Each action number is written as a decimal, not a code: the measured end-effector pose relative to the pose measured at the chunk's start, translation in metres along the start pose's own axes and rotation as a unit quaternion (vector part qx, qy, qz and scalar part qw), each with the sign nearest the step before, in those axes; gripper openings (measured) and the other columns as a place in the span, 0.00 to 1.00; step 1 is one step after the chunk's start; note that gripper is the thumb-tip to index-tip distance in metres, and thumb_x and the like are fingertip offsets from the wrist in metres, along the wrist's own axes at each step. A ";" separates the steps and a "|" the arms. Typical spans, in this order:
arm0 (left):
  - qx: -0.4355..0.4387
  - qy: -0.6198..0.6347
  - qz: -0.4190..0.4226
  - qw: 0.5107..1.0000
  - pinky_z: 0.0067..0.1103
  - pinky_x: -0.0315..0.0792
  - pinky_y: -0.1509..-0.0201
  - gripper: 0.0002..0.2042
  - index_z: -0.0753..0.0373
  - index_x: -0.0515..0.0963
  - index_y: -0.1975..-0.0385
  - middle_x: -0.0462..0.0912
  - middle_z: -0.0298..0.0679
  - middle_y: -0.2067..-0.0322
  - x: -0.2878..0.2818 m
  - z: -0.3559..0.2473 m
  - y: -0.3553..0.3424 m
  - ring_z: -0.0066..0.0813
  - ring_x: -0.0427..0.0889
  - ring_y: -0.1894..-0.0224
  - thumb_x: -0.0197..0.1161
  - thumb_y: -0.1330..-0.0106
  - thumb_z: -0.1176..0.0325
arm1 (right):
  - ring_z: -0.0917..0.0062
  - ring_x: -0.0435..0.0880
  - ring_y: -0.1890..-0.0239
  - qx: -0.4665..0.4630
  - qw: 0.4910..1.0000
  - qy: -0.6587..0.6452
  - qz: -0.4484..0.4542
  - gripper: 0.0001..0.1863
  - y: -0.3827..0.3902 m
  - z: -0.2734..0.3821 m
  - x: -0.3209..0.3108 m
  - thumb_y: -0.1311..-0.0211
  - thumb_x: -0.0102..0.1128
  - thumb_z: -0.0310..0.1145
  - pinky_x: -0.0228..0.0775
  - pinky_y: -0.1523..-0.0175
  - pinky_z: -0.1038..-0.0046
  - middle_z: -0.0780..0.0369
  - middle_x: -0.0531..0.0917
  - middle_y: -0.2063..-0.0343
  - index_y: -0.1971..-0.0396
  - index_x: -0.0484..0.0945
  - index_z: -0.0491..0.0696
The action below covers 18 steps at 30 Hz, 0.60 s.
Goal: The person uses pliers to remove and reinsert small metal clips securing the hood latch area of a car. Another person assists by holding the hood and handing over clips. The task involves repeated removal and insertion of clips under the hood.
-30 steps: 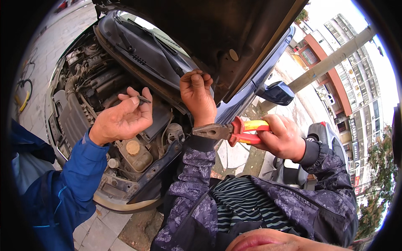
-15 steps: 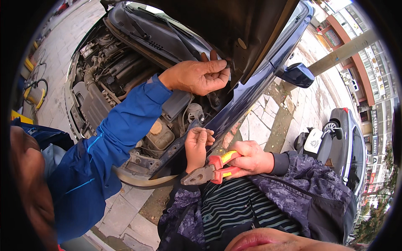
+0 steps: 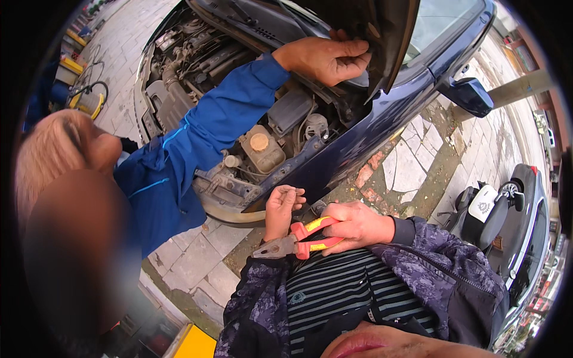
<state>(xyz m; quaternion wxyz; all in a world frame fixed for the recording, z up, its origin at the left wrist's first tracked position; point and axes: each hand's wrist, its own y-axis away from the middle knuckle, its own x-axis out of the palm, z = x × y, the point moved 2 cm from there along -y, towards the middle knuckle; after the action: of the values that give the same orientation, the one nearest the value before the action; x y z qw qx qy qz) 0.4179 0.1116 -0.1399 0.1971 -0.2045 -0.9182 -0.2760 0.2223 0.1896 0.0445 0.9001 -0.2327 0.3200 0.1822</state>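
Observation:
My right hand [image 3: 357,227] grips combination pliers [image 3: 302,246] with red and yellow handles. The handles are spread apart, and the grey jaws point left across my left wrist. My left hand [image 3: 283,209] is just left of the pliers, its fingertips pinched together; whatever they hold is too small to make out. Ahead, a co-worker's hand [image 3: 328,59] in a blue sleeve [image 3: 218,116] touches the underside of the raised hood [image 3: 382,45]. Below that arm lies the open engine bay, with a coolant tank [image 3: 262,154] and its orange-brown cap.
The car's dark blue fender [image 3: 349,158] runs from my hands toward the side mirror [image 3: 471,97]. The co-worker stands close at left. A yellow object [image 3: 196,343] is at the lower left. To the right are a parked scooter [image 3: 483,206] and a grey car [image 3: 525,238].
The view has shifted, so the car appears farther right and more of the co-worker shows. My hands keep nearly the same pose with the pliers. The co-worker's hand stays at the hood.

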 end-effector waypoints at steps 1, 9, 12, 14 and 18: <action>0.016 0.016 -0.017 1.000 0.18 0.81 0.53 0.08 0.60 0.79 0.48 0.91 0.40 0.51 0.000 0.001 0.008 0.23 0.90 0.56 0.63 0.15 0.63 | 0.62 0.85 0.68 -0.009 1.000 -0.006 0.024 0.22 0.001 -0.003 0.000 0.47 0.87 0.48 0.79 0.67 0.64 0.59 0.81 0.59 0.66 0.84 0.50; 0.060 0.086 -0.190 0.976 0.19 0.83 0.50 0.13 0.62 0.78 0.41 0.91 0.41 0.48 -0.024 0.023 0.093 0.23 0.90 0.53 0.63 0.15 0.62 | 0.56 0.84 0.64 -0.007 0.959 -0.215 0.184 0.21 -0.003 -0.039 0.040 0.42 0.85 0.45 0.76 0.62 0.59 0.58 0.80 0.63 0.68 0.82 0.47; 0.090 0.104 -0.213 0.967 0.26 0.84 0.45 0.15 0.65 0.76 0.36 0.90 0.45 0.47 -0.039 0.032 0.132 0.31 0.90 0.50 0.61 0.15 0.66 | 0.58 0.81 0.62 0.039 0.921 -0.301 0.245 0.20 -0.014 -0.031 0.078 0.39 0.84 0.40 0.74 0.58 0.61 0.58 0.79 0.64 0.69 0.80 0.44; 0.081 0.100 -0.244 0.961 0.27 0.84 0.44 0.16 0.66 0.75 0.34 0.89 0.46 0.47 -0.052 0.030 0.156 0.33 0.90 0.49 0.60 0.15 0.67 | 0.61 0.80 0.62 0.055 0.897 -0.335 0.282 0.18 -0.032 -0.019 0.105 0.38 0.84 0.37 0.73 0.57 0.63 0.58 0.78 0.64 0.67 0.81 0.42; 0.092 0.170 -0.261 0.946 0.28 0.84 0.43 0.16 0.66 0.73 0.33 0.88 0.48 0.48 -0.098 0.025 0.185 0.34 0.90 0.49 0.57 0.15 0.67 | 0.71 0.80 0.61 0.098 0.857 -0.356 0.359 0.15 -0.077 0.014 0.157 0.35 0.81 0.32 0.75 0.53 0.68 0.60 0.82 0.62 0.64 0.82 0.40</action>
<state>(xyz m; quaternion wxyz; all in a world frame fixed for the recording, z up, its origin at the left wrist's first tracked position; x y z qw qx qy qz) 0.5831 0.2416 -0.1266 0.2890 0.1116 -0.9137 -0.2632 0.3810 0.1615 -0.0262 0.8430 0.0680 0.0556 0.5306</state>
